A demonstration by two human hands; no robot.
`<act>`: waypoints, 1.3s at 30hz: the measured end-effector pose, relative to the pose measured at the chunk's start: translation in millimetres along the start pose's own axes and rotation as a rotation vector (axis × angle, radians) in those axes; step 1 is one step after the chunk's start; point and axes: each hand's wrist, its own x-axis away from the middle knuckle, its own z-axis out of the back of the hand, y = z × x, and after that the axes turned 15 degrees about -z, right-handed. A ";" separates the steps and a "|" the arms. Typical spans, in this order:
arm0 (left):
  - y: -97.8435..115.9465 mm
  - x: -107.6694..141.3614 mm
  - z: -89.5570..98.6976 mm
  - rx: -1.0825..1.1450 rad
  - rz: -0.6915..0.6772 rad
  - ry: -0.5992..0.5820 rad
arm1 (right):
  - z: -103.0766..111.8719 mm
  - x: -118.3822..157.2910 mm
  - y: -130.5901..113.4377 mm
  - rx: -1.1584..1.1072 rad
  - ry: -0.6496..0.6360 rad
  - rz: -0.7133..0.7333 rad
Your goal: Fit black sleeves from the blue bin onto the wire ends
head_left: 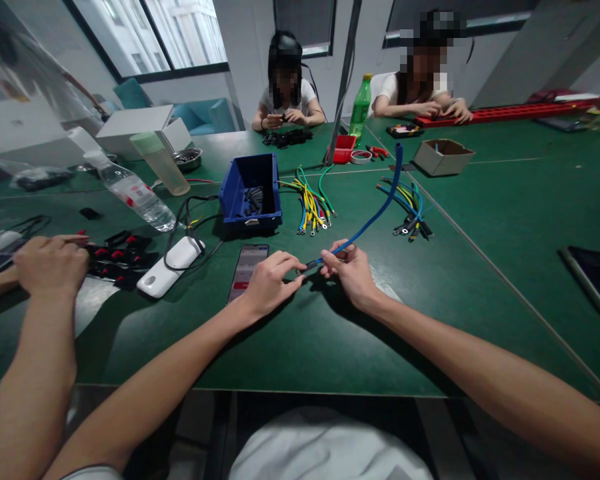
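Observation:
A blue cable (377,217) with a black sleeve (311,265) at its near end is held between my hands above the green table. My right hand (350,272) pinches the cable just behind the sleeve, and its free end curves up and away. At the sleeved end the fingertips of my left hand (273,283) close on the tip, which they partly hide. A phone (249,263) lies just behind my left hand. Farther back are a bundle of yellow, green and blue cables with ring lugs (310,203) and a second bundle with black sleeves (411,210).
A blue bin (253,217) holds small black tubes. A white power bank (170,270) with black cords lies left, near a co-worker's hand (55,263). A water bottle (137,193), cardboard box (443,160) and green bottle (361,107) stand farther off. Two people sit across the table.

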 end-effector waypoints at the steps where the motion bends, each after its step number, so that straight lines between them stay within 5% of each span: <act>1: -0.6 0.6 -0.6 -0.007 -0.006 -0.003 | 0.2 -0.1 0.2 -0.002 0.000 -0.001; 18: 8.6 -3.8 0.0 -0.282 -0.245 -0.073 | -1.3 -1.0 -0.9 -0.049 -0.006 -0.058; 30: 9.5 -0.2 0.5 -0.358 -0.217 -0.171 | 1.1 -2.0 -2.5 0.133 -0.116 0.002; 39: 12.5 1.0 -6.4 -0.349 -0.222 -0.193 | -0.8 1.6 -5.3 -0.071 -0.224 -0.154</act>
